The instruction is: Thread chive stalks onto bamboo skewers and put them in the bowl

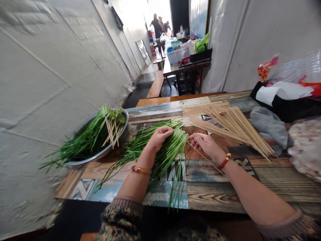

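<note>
My left hand (162, 136) is closed over a loose bunch of garlic chives (172, 152) on the table, its fingertips pinched near the pale stem ends. Just to the right, my right hand (204, 143) pinches a thin bamboo skewer (209, 162). The skewer's near end points down and right, while its other end reaches the cut ends of the chives. Beyond my right hand, a fanned pile of bamboo skewers (238, 130) lies on the table. At left, a metal bowl (127, 121) holds more chives (91, 135), with several skewers (110, 132) through the stem ends.
The wood-patterned table (213, 194) stands beside a grey wall (37, 100). On the right are a grey mesh bag (268, 125), a clear bag of pale pieces (306, 147) and black cloth (286, 105). Farther back are a bench (155, 83), a loaded table (184, 68) and people (157, 26).
</note>
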The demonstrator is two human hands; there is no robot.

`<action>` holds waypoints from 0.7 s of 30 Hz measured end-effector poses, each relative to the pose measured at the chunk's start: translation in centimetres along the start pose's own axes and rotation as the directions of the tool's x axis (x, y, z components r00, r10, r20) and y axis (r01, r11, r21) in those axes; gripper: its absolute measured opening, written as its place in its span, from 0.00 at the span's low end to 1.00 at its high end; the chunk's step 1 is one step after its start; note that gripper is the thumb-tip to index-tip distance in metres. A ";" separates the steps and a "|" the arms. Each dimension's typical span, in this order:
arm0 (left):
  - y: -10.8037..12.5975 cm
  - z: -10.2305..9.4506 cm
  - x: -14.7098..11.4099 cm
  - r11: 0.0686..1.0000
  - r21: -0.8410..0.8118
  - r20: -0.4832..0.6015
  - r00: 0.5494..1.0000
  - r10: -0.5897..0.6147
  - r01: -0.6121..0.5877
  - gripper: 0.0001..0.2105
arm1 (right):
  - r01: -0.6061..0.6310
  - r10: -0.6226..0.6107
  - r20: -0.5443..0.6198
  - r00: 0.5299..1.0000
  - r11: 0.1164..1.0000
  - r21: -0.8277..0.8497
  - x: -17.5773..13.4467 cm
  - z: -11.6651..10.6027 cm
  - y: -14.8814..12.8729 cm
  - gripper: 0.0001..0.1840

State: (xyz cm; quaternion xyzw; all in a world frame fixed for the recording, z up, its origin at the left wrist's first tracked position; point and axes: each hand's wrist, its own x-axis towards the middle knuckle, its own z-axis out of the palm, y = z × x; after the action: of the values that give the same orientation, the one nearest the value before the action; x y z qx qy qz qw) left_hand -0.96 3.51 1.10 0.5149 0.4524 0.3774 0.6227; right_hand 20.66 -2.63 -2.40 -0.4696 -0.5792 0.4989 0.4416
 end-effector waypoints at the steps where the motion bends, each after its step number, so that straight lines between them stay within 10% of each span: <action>1: 0.3 -0.3 0.0 1.000 -0.017 -0.029 1.000 0.009 -0.009 0.14 | 0.032 -0.030 0.037 0.999 0.998 -0.061 -0.1 0.1 -0.1 0.22; 10: 3.8 0.0 -1.8 1.000 0.005 0.176 0.984 -0.009 0.008 0.25 | 0.321 -0.340 0.002 0.940 0.886 -0.335 -1.2 0.9 -1.6 0.12; 21: 3.9 1.0 -2.9 0.974 0.182 0.185 0.968 -0.170 0.136 0.17 | 0.266 -0.295 -0.079 0.952 0.927 -0.264 -1.6 1.4 -1.6 0.13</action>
State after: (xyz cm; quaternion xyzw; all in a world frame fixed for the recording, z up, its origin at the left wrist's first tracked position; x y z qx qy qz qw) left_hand -0.95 1.22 5.45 0.5643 0.4565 0.2353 0.6464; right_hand 19.41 -4.48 -1.05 -0.4622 -0.6718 0.3251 0.4788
